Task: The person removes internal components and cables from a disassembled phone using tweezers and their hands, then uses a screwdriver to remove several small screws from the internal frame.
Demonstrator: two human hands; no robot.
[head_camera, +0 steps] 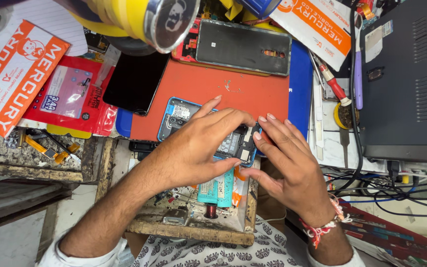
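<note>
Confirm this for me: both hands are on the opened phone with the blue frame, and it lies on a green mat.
Not quite. Both the left hand and the right hand are on the opened phone with the blue frame, but the mat under it is orange-red, not green. The head view shows this.

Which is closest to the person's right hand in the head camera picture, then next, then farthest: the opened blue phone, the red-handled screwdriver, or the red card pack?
From the right hand:
1. Opened blue phone: touching the fingertips, just to the left.
2. Red-handled screwdriver: up and to the right, beside the black box.
3. Red card pack: far across on the left.
</note>
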